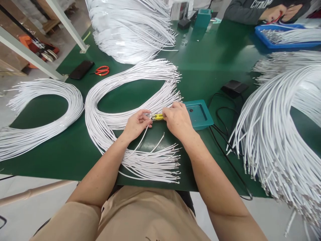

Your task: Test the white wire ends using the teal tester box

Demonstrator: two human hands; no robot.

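Observation:
Near the middle of the green table, my left hand (137, 124) pinches the end of a white cable (142, 138) between thumb and fingers. My right hand (177, 117) is wrapped round a small yellow tool (157, 116), whose tip meets the cable end at my left fingertips. Behind and below both hands lies a looped bundle of white cables (92, 107), its ends pointing right. A teal device with a shallow tray (199, 113) sits just right of my right hand, partly covered by it.
More white cable bundles lie at the left (75, 97), the back (125, 30) and the right (276, 110). Red-handled scissors (102, 70) and a dark phone (81, 69) rest at the back left. Black cords (220, 134) trail from the device. Another person's hands (278, 14) work near a blue tray (271, 45).

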